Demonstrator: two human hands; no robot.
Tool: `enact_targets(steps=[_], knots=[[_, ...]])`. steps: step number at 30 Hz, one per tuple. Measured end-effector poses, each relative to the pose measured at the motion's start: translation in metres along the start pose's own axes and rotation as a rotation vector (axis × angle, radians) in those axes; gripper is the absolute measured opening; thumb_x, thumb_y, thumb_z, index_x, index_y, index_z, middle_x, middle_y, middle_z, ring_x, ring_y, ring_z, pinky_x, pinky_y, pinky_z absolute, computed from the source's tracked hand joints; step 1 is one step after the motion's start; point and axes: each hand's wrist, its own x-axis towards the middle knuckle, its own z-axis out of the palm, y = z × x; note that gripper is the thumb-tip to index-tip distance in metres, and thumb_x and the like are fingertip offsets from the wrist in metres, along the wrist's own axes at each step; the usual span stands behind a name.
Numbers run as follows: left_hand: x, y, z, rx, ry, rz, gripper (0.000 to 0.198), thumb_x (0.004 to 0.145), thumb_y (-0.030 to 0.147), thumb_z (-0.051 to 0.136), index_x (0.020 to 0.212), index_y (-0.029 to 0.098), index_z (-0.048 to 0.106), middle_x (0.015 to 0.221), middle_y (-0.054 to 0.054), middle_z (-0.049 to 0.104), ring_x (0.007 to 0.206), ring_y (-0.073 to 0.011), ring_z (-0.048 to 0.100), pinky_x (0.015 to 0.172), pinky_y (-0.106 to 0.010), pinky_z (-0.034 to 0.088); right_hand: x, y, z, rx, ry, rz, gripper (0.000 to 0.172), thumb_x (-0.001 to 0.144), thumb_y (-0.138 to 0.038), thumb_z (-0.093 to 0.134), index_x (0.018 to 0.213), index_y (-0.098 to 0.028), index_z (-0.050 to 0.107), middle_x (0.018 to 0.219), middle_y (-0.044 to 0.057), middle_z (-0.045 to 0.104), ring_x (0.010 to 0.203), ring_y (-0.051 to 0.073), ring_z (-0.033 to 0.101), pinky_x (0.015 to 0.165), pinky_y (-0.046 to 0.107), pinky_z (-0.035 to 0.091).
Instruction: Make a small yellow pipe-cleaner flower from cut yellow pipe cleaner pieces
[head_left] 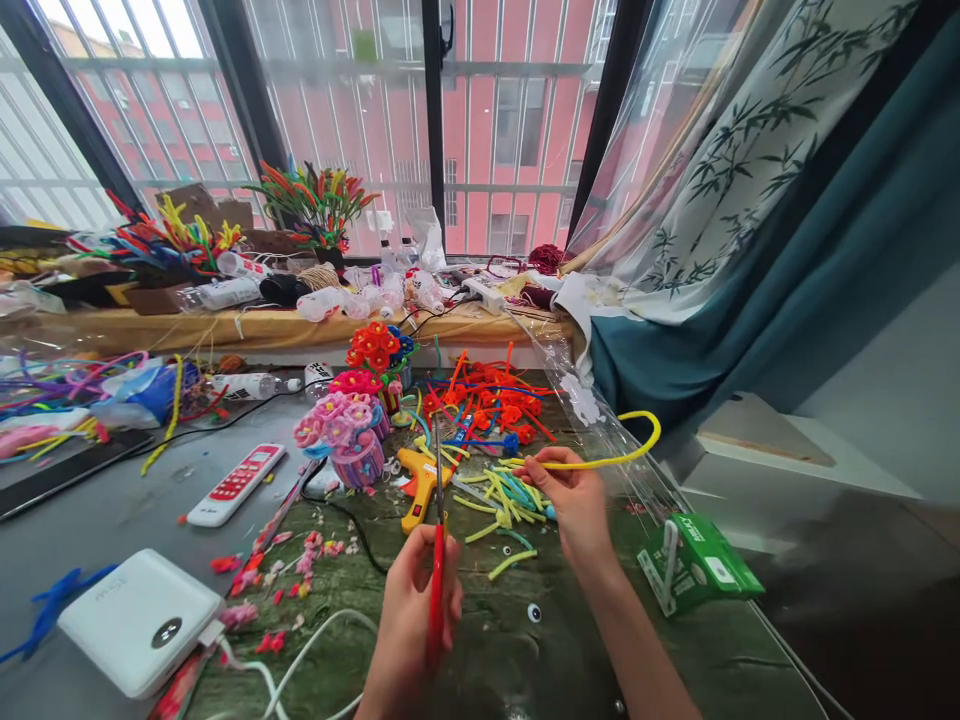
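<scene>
My left hand (420,600) is closed around red-handled scissors (437,590), whose blades point up and away. My right hand (574,505) pinches a long yellow pipe cleaner (600,463) near one end; its other end curls back at the right. Just beyond my hands lies a pile of pale yellow and teal pipe cleaner pieces (506,492). The yellow glue gun (424,487) rests behind the scissors. Red pipe cleaner pieces (495,395) are heaped farther back.
Flower pots of pipe cleaner (356,450) stand left of centre. A white remote (238,485), a white power bank (142,620) with a cable, and pink scraps (307,555) lie at left. A green box (701,560) sits at the right edge. Bottles (322,303) crowd the windowsill.
</scene>
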Motion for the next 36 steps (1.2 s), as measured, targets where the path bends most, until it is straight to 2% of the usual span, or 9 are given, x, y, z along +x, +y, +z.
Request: enact_targets(steps=[4, 7, 10, 12, 14, 21, 28, 33, 36], knots=[[0.002, -0.008, -0.004, -0.004, 0.000, 0.029, 0.058, 0.068, 0.073, 0.069, 0.080, 0.020, 0.049, 0.044, 0.011, 0.045, 0.027, -0.0014, 0.032, 0.029, -0.010, 0.020, -0.008, 0.008, -0.011, -0.054, -0.011, 0.049, 0.041, 0.056, -0.048, 0.090, 0.074, -0.018, 0.068, 0.061, 0.001, 0.073, 0.057, 0.018, 0.070, 0.061, 0.029, 0.055], [0.006, -0.015, -0.003, -0.021, -0.016, 0.058, 0.059, 0.069, 0.075, 0.066, 0.079, 0.020, 0.048, 0.050, 0.012, 0.041, 0.031, -0.0005, 0.032, 0.032, -0.011, 0.018, -0.025, 0.015, -0.017, -0.105, -0.078, 0.123, 0.042, 0.058, -0.051, 0.089, 0.067, -0.017, 0.066, 0.056, 0.003, 0.071, 0.052, 0.018, 0.068, 0.051, 0.026, 0.051], [0.007, -0.019, -0.002, 0.006, -0.022, 0.096, 0.061, 0.072, 0.078, 0.061, 0.087, 0.019, 0.051, 0.056, 0.009, 0.043, 0.040, -0.0036, 0.038, 0.036, -0.013, 0.025, -0.045, 0.023, -0.021, -0.155, -0.201, 0.244, 0.045, 0.058, -0.053, 0.088, 0.063, -0.016, 0.062, 0.052, 0.005, 0.070, 0.044, 0.019, 0.065, 0.044, 0.026, 0.046], [0.007, -0.020, -0.004, 0.051, -0.008, 0.136, 0.063, 0.074, 0.079, 0.058, 0.093, 0.019, 0.054, 0.060, 0.007, 0.046, 0.048, -0.0068, 0.042, 0.041, -0.015, 0.032, -0.055, 0.028, -0.023, -0.224, -0.316, 0.365, 0.047, 0.059, -0.057, 0.085, 0.064, -0.017, 0.061, 0.054, 0.004, 0.071, 0.048, 0.019, 0.066, 0.049, 0.026, 0.046], [0.006, -0.020, -0.005, 0.091, 0.013, 0.182, 0.063, 0.076, 0.078, 0.057, 0.095, 0.018, 0.054, 0.064, 0.005, 0.049, 0.054, -0.0089, 0.045, 0.044, -0.017, 0.036, -0.060, 0.033, -0.023, -0.305, -0.361, 0.370, 0.049, 0.059, -0.061, 0.083, 0.063, -0.017, 0.060, 0.056, 0.005, 0.073, 0.052, 0.019, 0.066, 0.051, 0.026, 0.045], [0.006, -0.010, -0.012, 0.060, -0.008, 0.153, 0.063, 0.077, 0.079, 0.054, 0.091, 0.018, 0.054, 0.055, 0.007, 0.050, 0.041, -0.0054, 0.033, 0.041, -0.019, 0.026, -0.040, 0.041, -0.017, -0.352, -0.293, 0.222, 0.048, 0.058, -0.062, 0.083, 0.062, -0.018, 0.064, 0.062, 0.007, 0.074, 0.062, 0.024, 0.068, 0.060, 0.031, 0.046], [0.011, -0.004, -0.011, 0.058, -0.019, 0.090, 0.065, 0.066, 0.079, 0.065, 0.077, 0.015, 0.060, 0.055, 0.002, 0.058, 0.040, -0.0068, 0.043, 0.040, -0.019, 0.032, 0.003, 0.047, -0.002, -0.217, -0.183, 0.168, 0.051, 0.047, -0.063, 0.087, 0.062, -0.019, 0.066, 0.060, 0.005, 0.073, 0.059, 0.022, 0.069, 0.067, 0.036, 0.053], [0.012, -0.012, -0.003, 0.143, 0.048, 0.131, 0.066, 0.067, 0.081, 0.060, 0.078, 0.016, 0.061, 0.059, 0.001, 0.059, 0.039, -0.0066, 0.036, 0.039, -0.021, 0.027, 0.013, 0.034, 0.014, -0.054, -0.126, 0.142, 0.044, 0.050, -0.051, 0.091, 0.070, -0.018, 0.070, 0.063, 0.004, 0.075, 0.062, 0.020, 0.071, 0.070, 0.034, 0.056], [0.013, -0.018, 0.000, 0.249, 0.069, 0.145, 0.064, 0.070, 0.081, 0.057, 0.076, 0.018, 0.060, 0.056, 0.002, 0.056, 0.045, -0.0105, 0.042, 0.044, -0.022, 0.030, 0.012, 0.024, 0.021, 0.060, -0.087, 0.116, 0.041, 0.051, -0.048, 0.092, 0.069, -0.019, 0.070, 0.068, 0.003, 0.076, 0.063, 0.018, 0.070, 0.066, 0.030, 0.056]])
